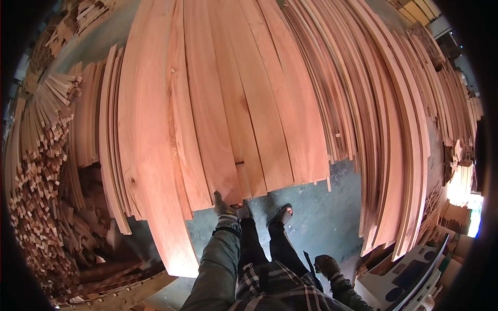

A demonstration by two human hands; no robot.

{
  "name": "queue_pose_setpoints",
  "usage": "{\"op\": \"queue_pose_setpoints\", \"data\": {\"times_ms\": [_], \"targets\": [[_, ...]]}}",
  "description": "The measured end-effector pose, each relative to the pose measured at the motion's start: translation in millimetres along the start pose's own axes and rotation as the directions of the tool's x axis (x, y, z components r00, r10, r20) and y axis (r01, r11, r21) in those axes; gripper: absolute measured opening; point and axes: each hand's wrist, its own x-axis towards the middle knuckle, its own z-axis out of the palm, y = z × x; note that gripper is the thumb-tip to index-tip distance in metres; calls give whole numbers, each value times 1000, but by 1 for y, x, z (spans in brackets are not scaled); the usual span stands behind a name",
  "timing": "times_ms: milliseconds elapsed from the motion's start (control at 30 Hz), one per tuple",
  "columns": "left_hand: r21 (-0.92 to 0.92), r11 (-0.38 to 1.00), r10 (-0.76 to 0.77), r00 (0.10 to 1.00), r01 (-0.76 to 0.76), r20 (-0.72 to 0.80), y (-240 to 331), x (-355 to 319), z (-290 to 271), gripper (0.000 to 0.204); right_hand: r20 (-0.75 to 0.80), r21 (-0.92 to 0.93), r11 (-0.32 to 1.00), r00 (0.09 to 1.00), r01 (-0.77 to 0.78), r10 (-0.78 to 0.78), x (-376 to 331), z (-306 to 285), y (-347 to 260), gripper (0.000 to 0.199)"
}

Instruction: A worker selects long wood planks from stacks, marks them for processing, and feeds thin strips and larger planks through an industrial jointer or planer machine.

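At the frame's lower centre, our gloved left hand (226, 207) overlaps the near end of reddish planks (205, 103) that fill the middle and run off the top edge; its grip is too hidden for us to tell. Lower right, our right hand (326, 265) curls, palm unseen, its contents, if any, unclear.

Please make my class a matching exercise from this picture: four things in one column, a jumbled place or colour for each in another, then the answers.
Column one:
1. Left hand
2. Right hand
3. Thin sticks
4. Floor

Column two:
A. Blue-grey
B. Piled at the view's far left
C. By the near ends of the wide boards
D. Low in view, apart from the boards

Pairs: 1-C, 2-D, 3-B, 4-A
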Motion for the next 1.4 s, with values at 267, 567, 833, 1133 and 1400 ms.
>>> {"op": "queue_pose_setpoints", "data": {"times_ms": [267,567,833,1133,1400], "targets": [[32,991,-133,929,130,346,-32,-139,68,36,32,-413,728,807,548,-589,21,-30,-79,7],[408,913,-191,856,-26,481,19,-299,145,29,-175,-20,447,438,894,-882,1,-8,-255,48],[652,740,-300,785,-167,541,44,-346,79,39,71,997,52,781,-49,-621,-55,39,-301,61],[640,53,-460,550,-767,697,71,-341,12,43,-226,973,-171,783,154,-580,-138,23,-228,53],[958,30,-349,895,-284,276,-8,-283,-102,31,-475,860,-33,773,510,-420,-155,31,-32,44]]}}
